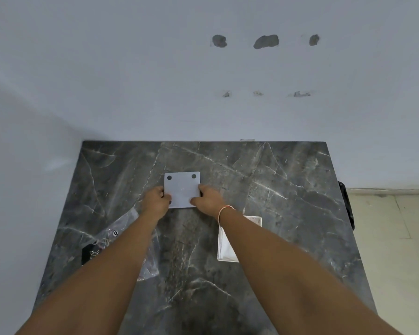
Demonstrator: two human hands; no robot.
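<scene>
Head view: one clear plastic bag (121,238) near-left and one white tray (221,243) near-right on the marble table (276,213). Mid-table, left hand (156,200) and right hand (207,200) each pinch a near corner of one white square plate (182,188), which has two dark dots at its far corners. Bare tabletop runs beyond it to the wall-side edge.
</scene>
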